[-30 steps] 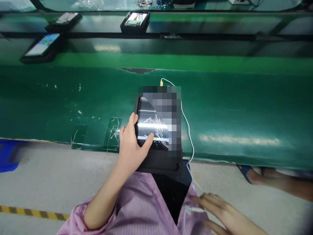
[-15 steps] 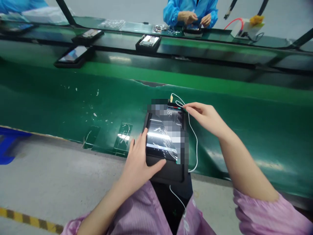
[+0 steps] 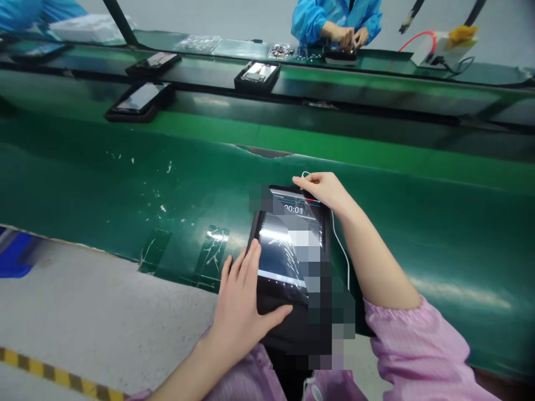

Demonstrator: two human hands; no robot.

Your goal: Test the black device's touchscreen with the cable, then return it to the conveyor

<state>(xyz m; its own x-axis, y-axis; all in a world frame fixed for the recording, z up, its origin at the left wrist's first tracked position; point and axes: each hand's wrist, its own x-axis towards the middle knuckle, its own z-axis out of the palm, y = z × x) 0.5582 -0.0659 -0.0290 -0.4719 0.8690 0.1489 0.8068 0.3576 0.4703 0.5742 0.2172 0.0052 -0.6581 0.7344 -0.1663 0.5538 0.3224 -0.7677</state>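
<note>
A black tablet with a lit screen lies in a black tray at the near edge of the green conveyor belt. My left hand rests flat on the tablet's lower left corner, fingers spread along its edge. My right hand is at the tablet's top edge, its fingers pinched on the end of a white cable that runs down the tablet's right side. Part of the screen is blurred out.
Other tablets in black trays sit on the far belt lanes. A person in blue sleeves works across the line. A white box with red wire is at the far right. A blue bin sits left.
My right hand rose from my lap to the tablet's top edge and now holds the cable end there. My left hand slid down the tablet's left side. The view tilted up.
</note>
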